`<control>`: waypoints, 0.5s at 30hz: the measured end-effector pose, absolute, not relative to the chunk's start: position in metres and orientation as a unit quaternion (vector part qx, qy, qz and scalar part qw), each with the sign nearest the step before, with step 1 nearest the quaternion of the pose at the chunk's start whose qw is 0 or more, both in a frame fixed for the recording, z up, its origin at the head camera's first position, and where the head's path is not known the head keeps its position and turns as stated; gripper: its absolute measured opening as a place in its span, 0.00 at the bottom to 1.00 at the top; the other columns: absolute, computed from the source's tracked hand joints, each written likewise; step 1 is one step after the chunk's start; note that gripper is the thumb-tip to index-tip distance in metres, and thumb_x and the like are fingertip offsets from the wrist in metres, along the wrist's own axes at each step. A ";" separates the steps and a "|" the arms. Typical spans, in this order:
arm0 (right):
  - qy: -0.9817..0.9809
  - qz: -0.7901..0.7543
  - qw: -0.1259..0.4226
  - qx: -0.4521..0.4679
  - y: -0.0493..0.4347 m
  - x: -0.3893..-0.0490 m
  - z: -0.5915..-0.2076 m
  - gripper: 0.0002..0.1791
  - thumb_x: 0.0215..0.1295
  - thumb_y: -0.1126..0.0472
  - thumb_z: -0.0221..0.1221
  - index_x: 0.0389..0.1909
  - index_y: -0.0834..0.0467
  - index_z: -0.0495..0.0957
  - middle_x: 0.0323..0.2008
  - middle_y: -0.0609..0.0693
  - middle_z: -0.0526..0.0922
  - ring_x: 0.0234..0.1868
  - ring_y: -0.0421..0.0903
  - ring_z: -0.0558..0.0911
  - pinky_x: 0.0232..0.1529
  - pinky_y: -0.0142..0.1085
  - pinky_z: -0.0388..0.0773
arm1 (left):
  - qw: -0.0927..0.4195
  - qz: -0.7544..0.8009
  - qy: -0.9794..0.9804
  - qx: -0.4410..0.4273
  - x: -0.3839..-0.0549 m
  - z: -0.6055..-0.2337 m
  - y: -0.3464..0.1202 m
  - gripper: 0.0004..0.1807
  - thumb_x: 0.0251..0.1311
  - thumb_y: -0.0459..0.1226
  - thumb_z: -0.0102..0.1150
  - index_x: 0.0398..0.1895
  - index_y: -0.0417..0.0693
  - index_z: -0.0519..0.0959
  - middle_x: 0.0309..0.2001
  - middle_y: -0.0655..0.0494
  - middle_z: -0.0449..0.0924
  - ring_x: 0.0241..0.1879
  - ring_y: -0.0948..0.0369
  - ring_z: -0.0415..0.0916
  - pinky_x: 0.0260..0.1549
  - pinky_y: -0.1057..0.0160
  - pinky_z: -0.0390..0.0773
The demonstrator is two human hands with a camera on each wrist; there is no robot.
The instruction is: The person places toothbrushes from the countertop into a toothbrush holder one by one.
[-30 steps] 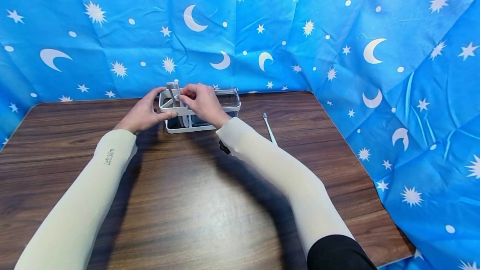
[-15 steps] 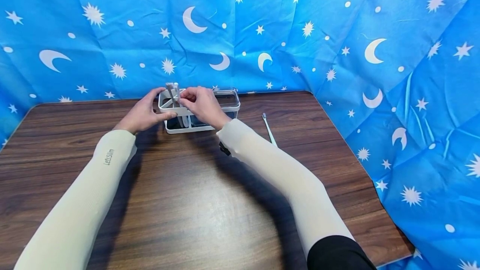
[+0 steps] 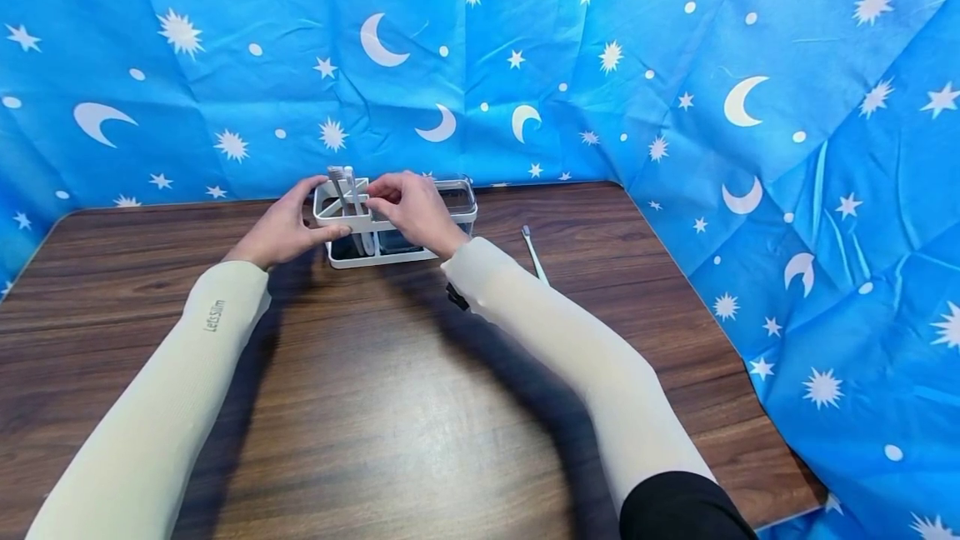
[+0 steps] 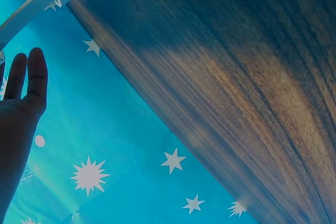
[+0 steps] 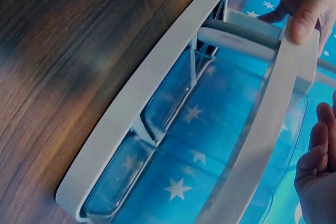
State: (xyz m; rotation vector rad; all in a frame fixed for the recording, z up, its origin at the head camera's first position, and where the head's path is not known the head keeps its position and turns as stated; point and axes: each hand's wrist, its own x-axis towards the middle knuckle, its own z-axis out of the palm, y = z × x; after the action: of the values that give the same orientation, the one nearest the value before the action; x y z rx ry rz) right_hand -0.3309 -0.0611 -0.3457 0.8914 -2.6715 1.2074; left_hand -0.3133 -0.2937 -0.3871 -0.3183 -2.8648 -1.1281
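A white-framed toothbrush holder (image 3: pixel 405 257) with clear cups stands at the back of the table. My left hand (image 3: pixel 281 227) grips its left end, thumb on the front rim and fingers behind; the right wrist view shows that thumb pressed on the frame. Two toothbrushes stand in the left, divided section: a grey one (image 3: pixel 337 182) and a white one (image 3: pixel 351 183), heads up, leaning slightly. My right hand (image 3: pixel 420 211) hovers over the holder's middle, just right of the white toothbrush. Its fingers (image 5: pixel 317 148) are loosely bent, apart from the holder, with nothing visible in them.
Another toothbrush (image 3: pixel 535 255), pale with a dark head, lies on the wooden table (image 3: pixel 390 423) right of the holder, partly behind my right sleeve. A blue star-and-moon cloth (image 3: pixel 480 48) hangs close behind the table and along its right side.
My right hand has let go of the white toothbrush and moved slightly right. That toothbrush stays standing beside the grey one. My left hand keeps its grip on the holder.
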 end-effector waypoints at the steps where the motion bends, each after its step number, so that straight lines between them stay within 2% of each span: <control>1: -0.871 0.394 0.041 0.291 -0.059 -0.332 -0.346 0.12 0.64 0.55 0.60 0.46 0.53 0.82 0.39 0.41 0.78 0.40 0.37 0.73 0.38 0.26 0.71 | 0.023 -0.364 -0.925 -0.103 -0.313 -0.387 -0.294 0.55 0.49 0.60 0.65 0.74 0.52 0.46 0.57 0.39 0.65 0.51 0.45 0.67 0.50 0.41 0.66; 8: -0.862 0.400 0.069 0.305 -0.048 -0.338 -0.346 0.13 0.63 0.56 0.61 0.46 0.56 0.81 0.38 0.43 0.80 0.37 0.38 0.75 0.37 0.26 0.72 | 0.023 -0.363 -0.926 -0.102 -0.315 -0.388 -0.296 0.55 0.49 0.60 0.65 0.74 0.52 0.46 0.58 0.39 0.64 0.51 0.44 0.66 0.50 0.40 0.65; 15: -0.862 0.392 0.099 0.305 -0.030 -0.345 -0.347 0.10 0.63 0.56 0.62 0.43 0.54 0.82 0.37 0.43 0.81 0.36 0.37 0.76 0.38 0.27 0.71 | 0.020 -0.353 -0.930 -0.099 -0.315 -0.386 -0.297 0.56 0.49 0.60 0.65 0.74 0.51 0.45 0.58 0.38 0.63 0.51 0.44 0.66 0.51 0.40 0.64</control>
State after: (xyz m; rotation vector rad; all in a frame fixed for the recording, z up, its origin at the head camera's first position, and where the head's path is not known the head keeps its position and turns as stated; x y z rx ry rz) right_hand -0.3452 -0.0303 -0.3473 0.9009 -2.5505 1.1604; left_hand -0.3155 -0.2969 -0.3862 -0.3076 -2.8846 -1.0958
